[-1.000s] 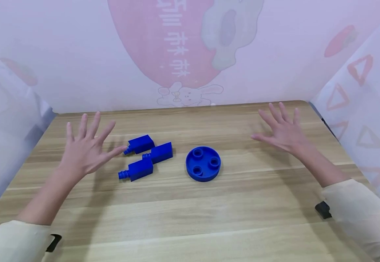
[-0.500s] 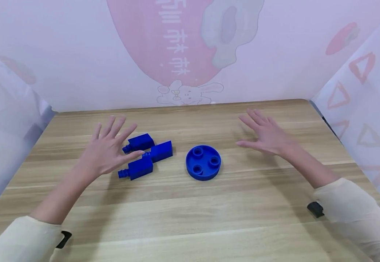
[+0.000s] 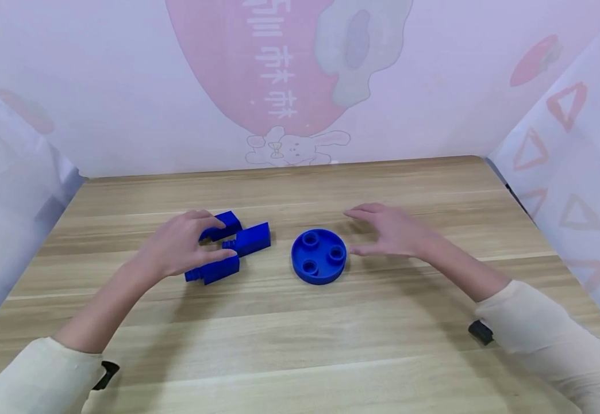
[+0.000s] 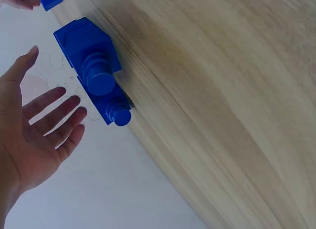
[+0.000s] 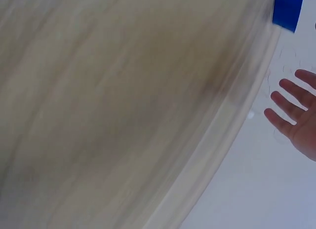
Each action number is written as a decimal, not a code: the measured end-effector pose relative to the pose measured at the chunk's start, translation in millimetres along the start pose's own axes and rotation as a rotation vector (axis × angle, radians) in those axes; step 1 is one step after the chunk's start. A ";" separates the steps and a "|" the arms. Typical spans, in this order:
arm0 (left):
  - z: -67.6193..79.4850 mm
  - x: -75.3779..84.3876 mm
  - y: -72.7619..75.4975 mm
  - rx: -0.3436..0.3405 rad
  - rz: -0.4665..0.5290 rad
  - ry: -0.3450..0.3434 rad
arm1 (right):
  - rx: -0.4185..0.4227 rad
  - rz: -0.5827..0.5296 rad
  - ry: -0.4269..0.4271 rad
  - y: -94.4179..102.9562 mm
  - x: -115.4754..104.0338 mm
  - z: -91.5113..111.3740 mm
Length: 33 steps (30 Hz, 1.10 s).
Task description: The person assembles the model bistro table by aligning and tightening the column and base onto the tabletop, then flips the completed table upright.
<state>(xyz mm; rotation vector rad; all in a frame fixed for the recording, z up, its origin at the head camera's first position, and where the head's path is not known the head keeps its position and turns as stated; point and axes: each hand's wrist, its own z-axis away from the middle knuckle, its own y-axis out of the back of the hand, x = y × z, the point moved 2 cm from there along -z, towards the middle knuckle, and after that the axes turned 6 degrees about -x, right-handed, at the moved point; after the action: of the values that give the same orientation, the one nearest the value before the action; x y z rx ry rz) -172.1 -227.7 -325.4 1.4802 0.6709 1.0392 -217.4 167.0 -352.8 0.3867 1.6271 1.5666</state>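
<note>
Over the blue blocks at the left, my left hand (image 3: 178, 244) hovers with thumb and fingers apart, holding nothing. Each block is rectangular with a ridged round peg at one end: the front block (image 3: 222, 270), the middle block (image 3: 254, 238) and the back block (image 3: 229, 223), partly covered by my fingers. In the left wrist view, the left hand (image 4: 34, 135) shows spread fingers beside a block (image 4: 84, 41). A round blue base (image 3: 319, 279) with three sockets lies mid-table. Just right of its rim is my right hand (image 3: 395, 233), fingers extended; the right wrist view shows its fingers (image 5: 294, 95) straight.
The pieces lie on a wood-grain table (image 3: 279, 356). A pale wall sheet (image 3: 124, 86) with printed pictures rises along the back edge. Another patterned sheet (image 3: 579, 172) stands at the right side.
My left hand has moved right and down over the blocks, its spread fingers bending in. My right hand has come left, close to the round base. The blue pieces have stayed put.
</note>
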 end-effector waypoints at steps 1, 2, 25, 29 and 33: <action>-0.5 0.8 -0.3 -0.011 0.011 -0.003 | 0.000 -0.009 0.016 -1.8 -2.6 -1.4; -1.2 1.5 -0.6 -0.020 0.017 -0.008 | 0.001 -0.020 0.029 -3.5 -4.9 -2.7; -13.8 6.2 -13.6 -0.115 0.065 -0.067 | 0.008 -0.184 0.110 -17.9 -20.9 -13.9; -13.6 5.4 -13.6 -0.133 0.084 -0.087 | 0.016 -0.225 0.125 -19.0 -20.7 -15.2; -10.7 1.8 -11.5 -0.152 0.158 -0.122 | 0.013 -0.251 0.147 -22.1 -19.9 -18.7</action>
<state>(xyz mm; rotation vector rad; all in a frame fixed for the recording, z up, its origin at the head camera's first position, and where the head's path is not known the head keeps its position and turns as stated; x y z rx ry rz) -179.1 -219.0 -336.6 1.4673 0.3839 1.0855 -211.8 136.2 -368.8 0.0709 1.7246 1.4218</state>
